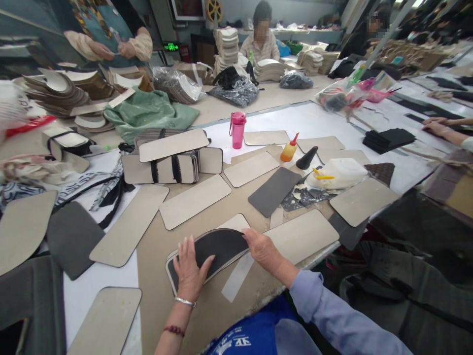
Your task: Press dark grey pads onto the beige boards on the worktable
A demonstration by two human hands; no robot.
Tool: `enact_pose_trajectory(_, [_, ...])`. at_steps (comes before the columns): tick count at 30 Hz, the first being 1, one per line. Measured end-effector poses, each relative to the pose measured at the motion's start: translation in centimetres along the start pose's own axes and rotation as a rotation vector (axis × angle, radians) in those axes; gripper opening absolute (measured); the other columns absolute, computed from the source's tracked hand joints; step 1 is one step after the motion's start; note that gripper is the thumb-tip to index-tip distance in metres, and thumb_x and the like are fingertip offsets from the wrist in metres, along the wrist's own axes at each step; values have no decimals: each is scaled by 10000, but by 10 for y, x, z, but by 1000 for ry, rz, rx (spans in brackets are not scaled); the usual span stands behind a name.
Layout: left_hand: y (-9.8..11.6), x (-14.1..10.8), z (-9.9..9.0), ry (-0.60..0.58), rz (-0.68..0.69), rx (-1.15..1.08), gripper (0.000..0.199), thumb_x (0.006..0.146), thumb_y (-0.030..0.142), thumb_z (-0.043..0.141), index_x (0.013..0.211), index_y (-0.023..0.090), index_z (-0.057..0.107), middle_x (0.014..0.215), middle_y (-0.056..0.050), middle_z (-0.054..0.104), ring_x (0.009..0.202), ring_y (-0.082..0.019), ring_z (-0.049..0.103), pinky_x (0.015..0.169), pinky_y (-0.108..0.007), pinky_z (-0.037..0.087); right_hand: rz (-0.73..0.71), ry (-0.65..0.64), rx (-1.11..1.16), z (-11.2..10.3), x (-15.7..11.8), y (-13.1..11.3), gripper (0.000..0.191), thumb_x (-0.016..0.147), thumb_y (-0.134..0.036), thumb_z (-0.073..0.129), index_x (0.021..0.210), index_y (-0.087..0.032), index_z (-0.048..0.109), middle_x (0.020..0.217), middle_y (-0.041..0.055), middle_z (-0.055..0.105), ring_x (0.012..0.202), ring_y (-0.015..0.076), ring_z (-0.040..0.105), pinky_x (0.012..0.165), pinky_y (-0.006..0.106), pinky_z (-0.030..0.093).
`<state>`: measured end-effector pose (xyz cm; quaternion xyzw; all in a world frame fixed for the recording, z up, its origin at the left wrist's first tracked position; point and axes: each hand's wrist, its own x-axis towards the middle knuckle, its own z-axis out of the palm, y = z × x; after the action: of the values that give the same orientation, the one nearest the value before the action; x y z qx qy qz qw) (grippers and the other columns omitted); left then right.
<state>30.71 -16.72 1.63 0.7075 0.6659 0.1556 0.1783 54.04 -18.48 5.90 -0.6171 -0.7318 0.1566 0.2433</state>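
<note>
My left hand (190,271) lies with spread fingers on the left part of a black panel (219,249). The panel has a curved upper edge and rests on a rounded pale board (171,276), whose edges show beneath it. My right hand (262,249) pinches the right end of the panel between thumb and fingers, and that end looks slightly raised. Another pale board (238,222) peeks out behind the panel. Near my right wrist lies a long beige board (303,236), with a pale strip (237,277) just below the panel.
Strapped stacks of boards (166,167) stand behind. A pink bottle (238,130), a yellow glue bottle (289,149) and a white container (338,172) sit farther back. Dark boards (274,191) and beige boards (195,201) lie around. Other people work across and at the right.
</note>
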Motion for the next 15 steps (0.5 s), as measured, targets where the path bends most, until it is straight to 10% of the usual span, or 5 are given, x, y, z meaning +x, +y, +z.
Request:
enact_pose_trajectory(6, [27,48,-32,-292,189,-64,301,763,327,530,1010,188,631,1042,-100,651,1119,-299,510,1003,-509,323,15,-15,142,3,-11,-1,314,944,-238,270,1024,-167,565,855,92,627,754,171,580,686,263,438])
enact_pose_trajectory(15, [48,36,-65,-490,357,-104,244,833,369,396,751,231,579,662,2,619,634,-154,589,619,-248,458,734,-447,930,-2,31,27,464,925,-485,294,881,-137,598,793,77,661,669,145,602,635,269,474])
